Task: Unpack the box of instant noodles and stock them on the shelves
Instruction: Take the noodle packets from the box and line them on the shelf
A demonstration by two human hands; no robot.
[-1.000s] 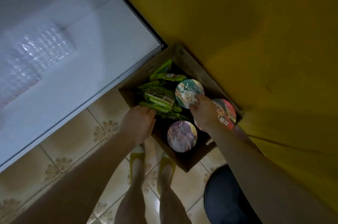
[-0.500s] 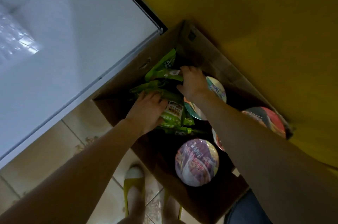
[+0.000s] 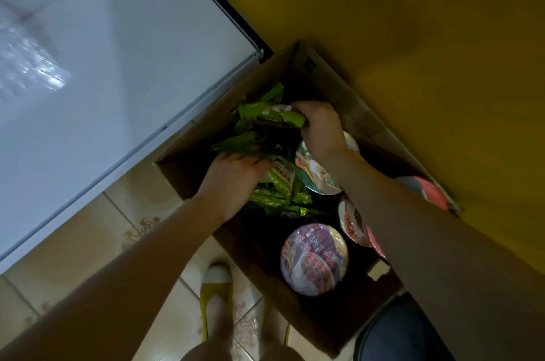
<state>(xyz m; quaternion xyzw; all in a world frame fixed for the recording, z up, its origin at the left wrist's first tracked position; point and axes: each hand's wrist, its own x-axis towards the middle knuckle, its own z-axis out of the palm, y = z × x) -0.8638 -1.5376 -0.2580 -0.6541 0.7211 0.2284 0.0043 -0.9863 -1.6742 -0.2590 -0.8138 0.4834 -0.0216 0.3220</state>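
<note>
Head view, stock entry. White shelf (image 3: 103,80): left of my left hand (image 3: 233,180). Cardboard box (image 3: 324,74): open, on the tiled floor (image 3: 118,228), beneath both hands. Green noodle packets (image 3: 283,186): heaped in the box between the hands; left hand's fingers curl over the near side, right hand (image 3: 321,130) clutches the far end. Purple-lidded bowl (image 3: 314,259): in the box, nearer me than either hand. Teal-lidded bowl (image 3: 312,174): under my right wrist.

Open brown cardboard box (image 3: 188,167) beside the white shelf (image 3: 124,71), green noodle packets (image 3: 265,137) heaped in its far corner, my right hand (image 3: 320,130) and left hand (image 3: 233,180) gripping them, purple-lidded bowl (image 3: 314,259) lid-up nearest me, teal-lidded bowl (image 3: 312,176) and red-lidded bowl (image 3: 351,222) behind it
</note>
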